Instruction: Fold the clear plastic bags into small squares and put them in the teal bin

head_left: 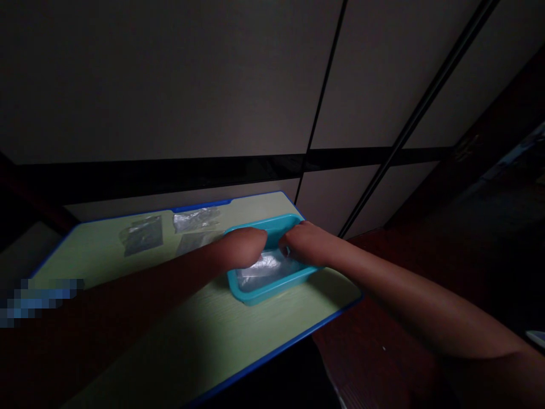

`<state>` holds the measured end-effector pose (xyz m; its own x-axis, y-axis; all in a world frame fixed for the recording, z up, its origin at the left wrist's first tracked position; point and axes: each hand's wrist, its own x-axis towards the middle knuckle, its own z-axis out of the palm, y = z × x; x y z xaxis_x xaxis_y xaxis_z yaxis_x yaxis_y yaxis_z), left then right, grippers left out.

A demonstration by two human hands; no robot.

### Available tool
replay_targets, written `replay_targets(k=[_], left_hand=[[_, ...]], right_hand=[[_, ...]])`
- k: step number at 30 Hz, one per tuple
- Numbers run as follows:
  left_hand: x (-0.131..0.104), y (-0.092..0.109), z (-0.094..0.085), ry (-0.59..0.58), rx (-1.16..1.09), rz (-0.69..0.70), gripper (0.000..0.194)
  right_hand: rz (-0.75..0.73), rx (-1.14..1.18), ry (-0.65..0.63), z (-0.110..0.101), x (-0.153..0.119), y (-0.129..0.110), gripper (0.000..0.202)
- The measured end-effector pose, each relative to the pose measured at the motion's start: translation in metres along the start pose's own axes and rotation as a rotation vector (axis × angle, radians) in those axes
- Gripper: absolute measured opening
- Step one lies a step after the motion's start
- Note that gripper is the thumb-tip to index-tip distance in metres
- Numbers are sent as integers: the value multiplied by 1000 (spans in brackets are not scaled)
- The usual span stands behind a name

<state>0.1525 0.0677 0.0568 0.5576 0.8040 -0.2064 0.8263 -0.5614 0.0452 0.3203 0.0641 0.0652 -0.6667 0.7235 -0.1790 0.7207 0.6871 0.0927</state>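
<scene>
A turquoise plastic basket (264, 295) rests on the pale yellow-green tabletop, with a clear plastic bag (268, 266) inside it. My left hand (247, 248) reaches over the basket's left side, closed, its fingertips at the bag and mostly hidden behind the hand. From the other side my right hand (303, 243) reaches in over the right rim, fingers curled in a pinch at the bag's right end. Left of the basket, more clear plastic bags lie flat on the table: one at the left (145, 235) and a crumpled one (196, 220) near the back edge. Another is partly covered by my left forearm.
The small folding-style table (238, 341) has a blue edge. Behind it stands a pale cabinet front (170, 79) with dark strips, close to the table's back edge. Dark reddish floor (366, 341) shows at the right. The scene is dim.
</scene>
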Motion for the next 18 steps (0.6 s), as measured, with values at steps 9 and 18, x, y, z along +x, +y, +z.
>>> replay_targets(k=[9,18], left_hand=[[-9,10,-4,-8,-42,-11,9],[-18,-2,-1,7,-23,19,26]], right_hand=[[-11,-14,-87,2,6,-5,21],[-152,156,-193,3,12,0,24]])
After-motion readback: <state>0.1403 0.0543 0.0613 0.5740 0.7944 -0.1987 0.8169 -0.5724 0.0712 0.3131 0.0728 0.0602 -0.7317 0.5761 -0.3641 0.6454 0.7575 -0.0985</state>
